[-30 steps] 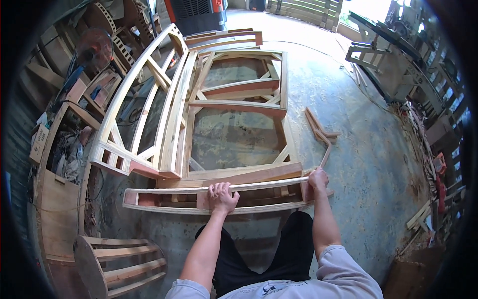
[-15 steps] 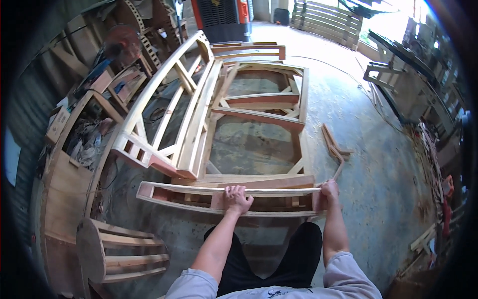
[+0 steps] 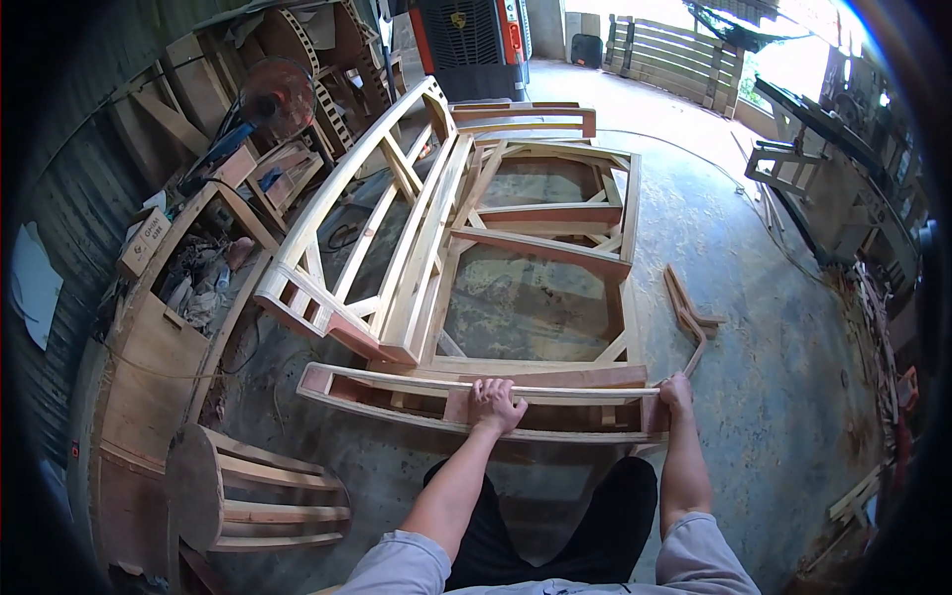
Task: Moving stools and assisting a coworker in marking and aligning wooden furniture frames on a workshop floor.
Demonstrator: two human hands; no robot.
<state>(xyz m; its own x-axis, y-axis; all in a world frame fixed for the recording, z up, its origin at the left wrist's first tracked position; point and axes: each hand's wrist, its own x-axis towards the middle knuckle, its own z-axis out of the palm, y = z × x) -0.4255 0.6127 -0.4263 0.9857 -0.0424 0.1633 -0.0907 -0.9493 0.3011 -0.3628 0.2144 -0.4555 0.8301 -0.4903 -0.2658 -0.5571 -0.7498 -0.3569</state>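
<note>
A long, narrow wooden arm frame (image 3: 397,385) with several cross blocks lies across in front of my knees, along the near side of a big wooden sofa frame (image 3: 555,268). My left hand (image 3: 498,407) is wrapped over its upper rail, a little right of the middle, by a reddish block. At the right end my right hand (image 3: 676,391) grips the corner of the same arm frame. My palms and the undersides of my fingers are hidden. The slatted back (image 3: 367,213) of the sofa frame rises on the left.
A slatted wooden drum (image 3: 273,486) stands at lower left, beside a wooden bench (image 3: 149,387) with scraps. Right of the sofa frame, bent wooden pieces (image 3: 686,307) lie on the dusty floor. Beyond are a fan (image 3: 278,97), a dark machine (image 3: 461,50) and a pallet (image 3: 674,64).
The whole view has shifted, so the scene sits slightly further right and mostly lower. Both hands keep the same hold on the arm frame, which shows no clear movement against the sofa frame.
</note>
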